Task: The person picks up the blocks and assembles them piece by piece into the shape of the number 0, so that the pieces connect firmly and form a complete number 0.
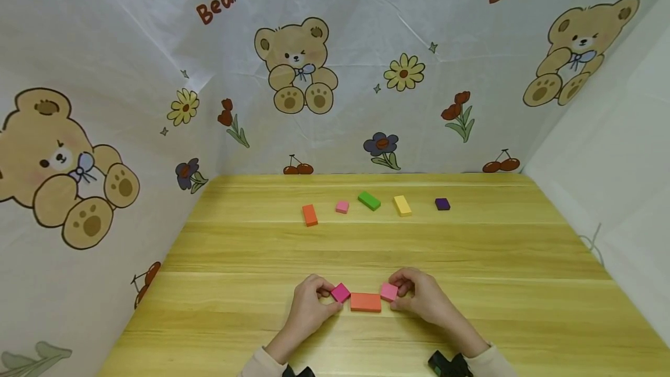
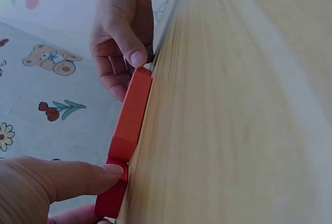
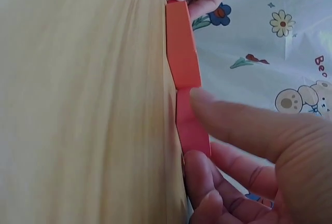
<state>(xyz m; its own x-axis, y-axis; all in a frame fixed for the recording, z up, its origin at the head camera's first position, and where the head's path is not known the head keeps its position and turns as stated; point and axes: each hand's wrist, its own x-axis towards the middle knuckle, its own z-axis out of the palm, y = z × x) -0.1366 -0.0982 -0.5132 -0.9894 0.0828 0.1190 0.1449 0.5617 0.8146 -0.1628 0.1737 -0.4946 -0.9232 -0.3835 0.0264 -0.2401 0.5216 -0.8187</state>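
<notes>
An orange rectangular block (image 1: pixel 366 302) lies flat on the wooden table between both hands. My left hand (image 1: pixel 309 306) pinches a magenta block (image 1: pixel 340 292), turned at an angle against the orange block's left end. On the other side, my right hand (image 1: pixel 421 295) pinches a pink block (image 1: pixel 389 292) by the orange block's right end, tilted slightly. The left wrist view shows the left thumb (image 2: pixel 88 177) pressed on the magenta block (image 2: pixel 111 193). In the right wrist view, thumb and fingers hold the pink block (image 3: pixel 192 123) close to the orange block (image 3: pixel 182 45).
Farther back on the table (image 1: pixel 251 249) lie an orange block (image 1: pixel 310 215), a small pink block (image 1: pixel 342 207), a green block (image 1: pixel 369 201), a yellow block (image 1: pixel 402 206) and a dark purple block (image 1: pixel 442 204). A bear-print cloth (image 1: pixel 350 98) hangs behind. A white cord (image 1: pixel 593 243) sits at the right edge.
</notes>
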